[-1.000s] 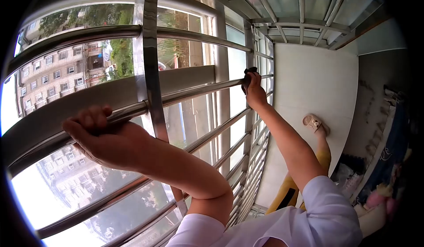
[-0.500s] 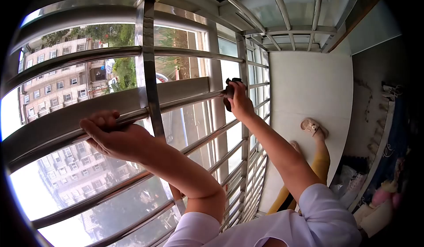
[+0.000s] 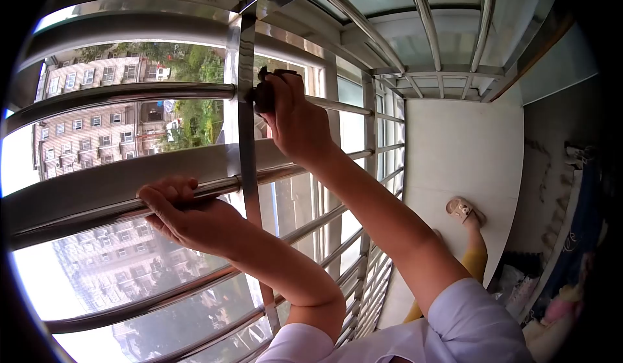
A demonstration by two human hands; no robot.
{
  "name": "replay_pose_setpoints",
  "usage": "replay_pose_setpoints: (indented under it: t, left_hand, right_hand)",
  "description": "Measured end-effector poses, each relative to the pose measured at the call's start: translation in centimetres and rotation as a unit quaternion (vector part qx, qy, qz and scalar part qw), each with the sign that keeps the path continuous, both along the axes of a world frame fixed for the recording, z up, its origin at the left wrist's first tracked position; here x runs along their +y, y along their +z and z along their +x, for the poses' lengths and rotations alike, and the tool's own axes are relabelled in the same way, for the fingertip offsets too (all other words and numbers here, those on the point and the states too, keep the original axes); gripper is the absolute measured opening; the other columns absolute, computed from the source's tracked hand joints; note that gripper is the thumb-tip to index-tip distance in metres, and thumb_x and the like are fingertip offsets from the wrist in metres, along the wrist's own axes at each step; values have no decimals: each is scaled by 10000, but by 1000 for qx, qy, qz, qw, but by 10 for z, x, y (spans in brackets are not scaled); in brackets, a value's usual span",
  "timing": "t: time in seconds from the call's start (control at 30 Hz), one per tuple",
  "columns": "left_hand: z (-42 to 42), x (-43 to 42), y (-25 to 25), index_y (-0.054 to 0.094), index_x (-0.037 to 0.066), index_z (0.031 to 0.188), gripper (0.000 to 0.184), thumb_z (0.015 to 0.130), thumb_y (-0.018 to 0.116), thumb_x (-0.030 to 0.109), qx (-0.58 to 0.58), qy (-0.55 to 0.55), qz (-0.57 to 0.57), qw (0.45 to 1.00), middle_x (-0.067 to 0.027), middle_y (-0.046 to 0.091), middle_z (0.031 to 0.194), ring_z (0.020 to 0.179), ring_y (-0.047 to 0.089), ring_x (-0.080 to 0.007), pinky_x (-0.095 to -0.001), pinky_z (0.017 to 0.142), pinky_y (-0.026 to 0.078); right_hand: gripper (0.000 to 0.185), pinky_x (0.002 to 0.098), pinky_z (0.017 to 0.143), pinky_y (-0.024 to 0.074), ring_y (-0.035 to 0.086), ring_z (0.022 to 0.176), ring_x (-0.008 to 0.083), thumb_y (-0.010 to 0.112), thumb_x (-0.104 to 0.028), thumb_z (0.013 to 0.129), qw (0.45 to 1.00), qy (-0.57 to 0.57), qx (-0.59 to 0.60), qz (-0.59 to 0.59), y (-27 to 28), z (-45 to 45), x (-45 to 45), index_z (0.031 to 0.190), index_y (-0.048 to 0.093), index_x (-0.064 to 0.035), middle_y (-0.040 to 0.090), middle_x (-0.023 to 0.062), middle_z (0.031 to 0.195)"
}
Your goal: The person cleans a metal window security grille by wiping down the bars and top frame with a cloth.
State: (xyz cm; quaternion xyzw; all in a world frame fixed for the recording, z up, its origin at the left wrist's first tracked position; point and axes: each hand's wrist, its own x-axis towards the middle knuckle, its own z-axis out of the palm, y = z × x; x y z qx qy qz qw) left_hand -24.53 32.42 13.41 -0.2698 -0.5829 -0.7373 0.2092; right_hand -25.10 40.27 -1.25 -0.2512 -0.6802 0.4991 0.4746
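Observation:
My left hand (image 3: 195,213) is closed round a shiny metal bar (image 3: 104,217) of a window guard, thumb along the near side and fingertips over the top. My right hand (image 3: 295,119) grips a bunched dark cloth (image 3: 265,97). It presses the cloth round the bar above, just beside the flat metal post (image 3: 247,129). Part of the cloth sticks out over the top of the fingers; the rest is hidden in the hand.
More bars (image 3: 337,106) run right towards the corner, and others cross overhead (image 3: 422,22). Beyond the guard stands a pale building (image 3: 91,126) with trees. A shod foot (image 3: 464,210) rests on the light floor (image 3: 464,142). Bags and other items (image 3: 519,278) lie along the right side.
My right hand has moved with the dark cloth from the bar my left hand holds to the bar above, nearer the post. My left hand keeps its grip; the view has shifted slightly.

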Motion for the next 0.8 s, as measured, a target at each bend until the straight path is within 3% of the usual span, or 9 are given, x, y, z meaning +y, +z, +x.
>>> replay_pose_setpoints:
  t: [0.13,0.33,0.53,0.6,0.67,0.7,0.8]
  left_hand:
    - [1,5,1,513,112,803,210,940,601,246,0,21,-8,1000,35,418,659,583,357,-74,-246,564,332]
    - [1,4,-1,511,107,826,206,982,518,242,25,28,-27,999,38,383,660,582,349,-71,-255,582,346]
    - [-3,-4,1,499,93,866,184,992,493,228,24,-9,-46,999,32,379,696,608,371,-73,-251,598,368]
    - [-2,-5,1,488,82,875,180,997,477,214,28,-31,-54,998,27,377,704,607,371,-75,-252,605,390]
    - [-4,-9,3,491,72,883,180,999,472,208,34,-48,-64,996,24,379,707,606,374,-75,-251,607,401]
    - [-7,-10,3,493,62,892,179,1001,467,202,33,-66,-73,995,21,381,711,605,377,-75,-250,609,412]
    - [-9,-19,5,496,42,919,142,982,500,169,34,-109,-79,990,-13,402,695,622,432,-97,-282,621,457]
  right_hand:
    - [563,382,580,566,649,787,344,651,-125,821,998,-42,-37,-5,-55,-2,-7,1290,354,-30,472,178,1214]
    - [550,406,548,566,653,789,361,648,-163,852,994,-87,-67,-20,-120,-10,-18,1288,329,-56,476,187,1221]
    - [540,454,621,555,639,832,400,621,-185,884,992,-100,-60,-38,-207,-16,-24,1310,306,-81,436,195,1267]
    - [527,442,591,552,647,790,388,601,-206,898,979,-154,-131,3,-245,-16,-25,1321,319,-65,443,191,1267]
    - [532,429,565,550,652,726,375,590,-248,905,953,-44,-292,-69,-282,5,-16,1328,340,-43,448,193,1277]
    - [542,422,543,545,649,671,361,582,-286,909,951,-41,-307,-8,-288,8,-11,1327,355,-27,449,195,1289]
    - [530,452,578,546,645,677,375,561,-274,916,957,-32,-287,-28,-293,8,-13,1336,344,-35,440,177,1312]
